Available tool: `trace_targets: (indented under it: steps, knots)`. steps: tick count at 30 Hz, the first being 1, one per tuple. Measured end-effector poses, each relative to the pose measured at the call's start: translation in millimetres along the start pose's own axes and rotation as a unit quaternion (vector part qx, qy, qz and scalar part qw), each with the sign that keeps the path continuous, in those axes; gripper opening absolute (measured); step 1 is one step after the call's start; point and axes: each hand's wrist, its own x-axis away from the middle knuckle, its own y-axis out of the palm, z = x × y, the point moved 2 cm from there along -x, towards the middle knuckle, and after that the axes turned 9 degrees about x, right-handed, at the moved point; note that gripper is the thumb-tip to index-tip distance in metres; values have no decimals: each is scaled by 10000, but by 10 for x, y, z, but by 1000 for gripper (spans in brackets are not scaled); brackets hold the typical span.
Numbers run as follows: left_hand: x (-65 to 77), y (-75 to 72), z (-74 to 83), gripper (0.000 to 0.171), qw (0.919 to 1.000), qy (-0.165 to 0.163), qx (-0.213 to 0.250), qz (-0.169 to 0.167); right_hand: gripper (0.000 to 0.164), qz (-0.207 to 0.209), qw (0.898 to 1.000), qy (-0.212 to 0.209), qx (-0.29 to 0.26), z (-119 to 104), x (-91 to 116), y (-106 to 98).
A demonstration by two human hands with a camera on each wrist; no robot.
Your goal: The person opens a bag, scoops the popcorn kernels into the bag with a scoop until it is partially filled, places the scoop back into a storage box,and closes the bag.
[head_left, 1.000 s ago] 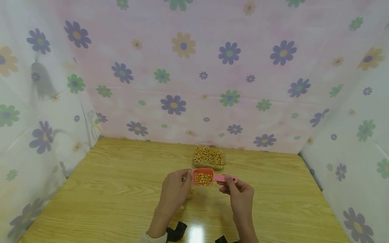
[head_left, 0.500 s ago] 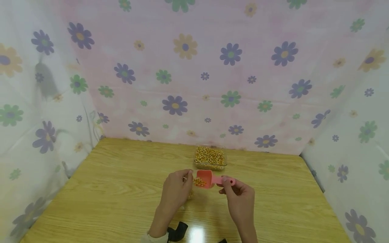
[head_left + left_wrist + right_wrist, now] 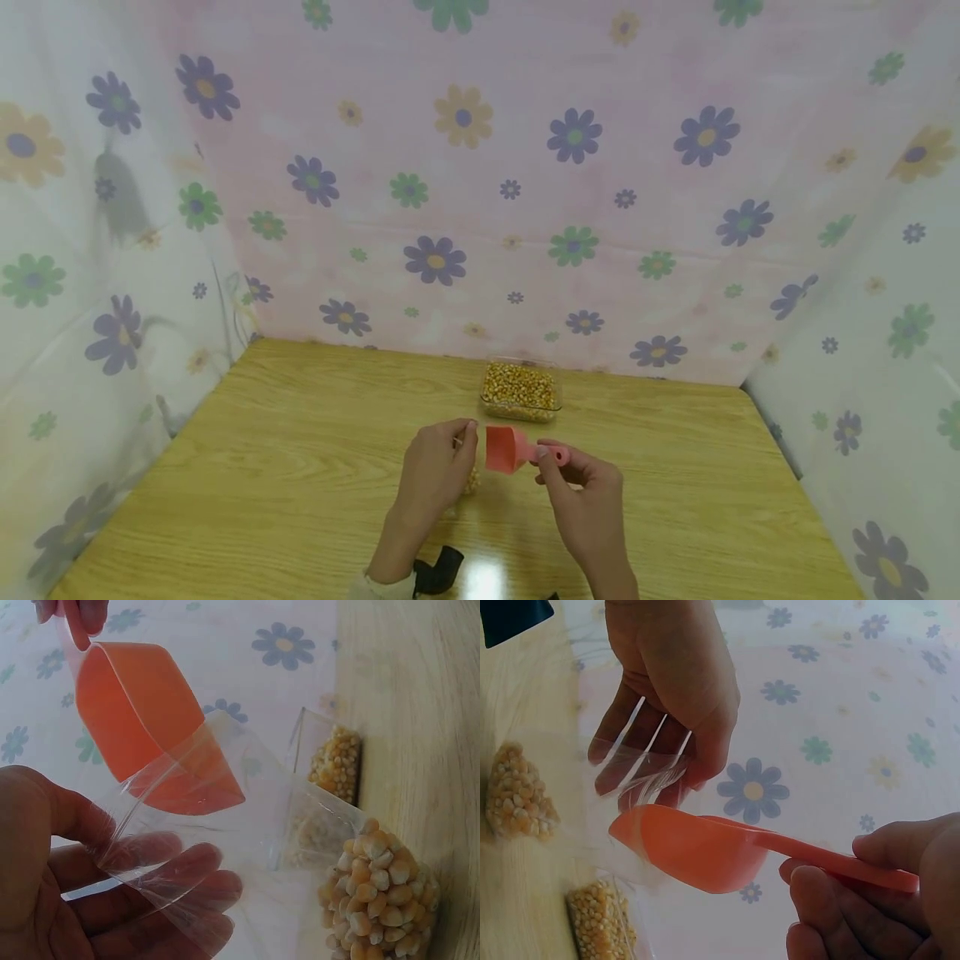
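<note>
My left hand (image 3: 438,467) pinches the rim of a clear plastic bag (image 3: 262,802) between thumb and fingers, seen best in the left wrist view. Corn kernels (image 3: 379,896) fill the bag's bottom, just over the table. My right hand (image 3: 592,500) grips the handle of a pink-orange scoop (image 3: 504,450) between thumb and fingers. The scoop is tipped toward the left hand, its lip inside the bag's mouth. No kernels show in its bowl (image 3: 142,705). From the head, the left hand hides most of the bag.
Behind the hands, a clear glass container (image 3: 522,413) holds many corn kernels (image 3: 517,386) on the wood-grain table (image 3: 315,433). Flower-patterned cloth (image 3: 495,267) encloses the back and both sides. A black object (image 3: 440,572) shows beside the left wrist.
My right hand has turned the scoop over toward the left hand, and the kernels have slid out of it at the bag. The left hand keeps its hold on the rim.
</note>
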Motion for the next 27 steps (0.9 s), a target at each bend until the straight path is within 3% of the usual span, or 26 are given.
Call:
trace_targets:
  steps: [12,20,27]
  knots:
    - [5,-4,-45,30,9997,-112,197,-67,14,193,9994,-225,150,25,2,-39]
    - [1,-43,-71,30,9990,-214,402,-48,20,132,9983,28,-566,81,-64,-131]
    - [-24,-48,-109,31,9987,-261,441,-46,18,582,9976,-265,-280,79,-236,-243]
